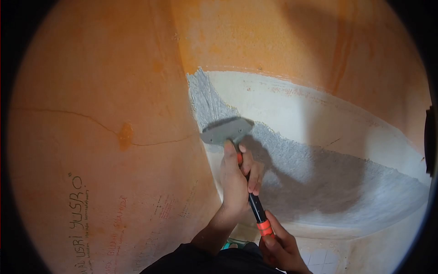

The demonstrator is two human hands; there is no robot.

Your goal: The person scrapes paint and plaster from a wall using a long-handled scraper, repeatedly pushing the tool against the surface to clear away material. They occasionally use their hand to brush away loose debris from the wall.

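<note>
A long-handled scraper (227, 130) with a wide grey blade lies tilted against the wall, near the corner where the two wall faces meet. Its black handle with red parts runs down toward me. My left hand (236, 178) is wrapped around the handle just below the blade, thumb pointing up at it. Lower down, my right hand (282, 249) grips the handle's red end section. Rough grey wall surface (296, 182) surrounds the blade, with a ragged tongue of it reaching upward. A smooth white band (273, 93) borders it above. Whether the blade edge presses the wall cannot be made out.
The orange wall (91, 68) on the left has a thin crack, a darker orange spot (125, 136) and handwriting (77, 219). More orange paint runs above the white band. Pale tiles (321, 260) show below. A dark object (430, 141) sits at the right edge.
</note>
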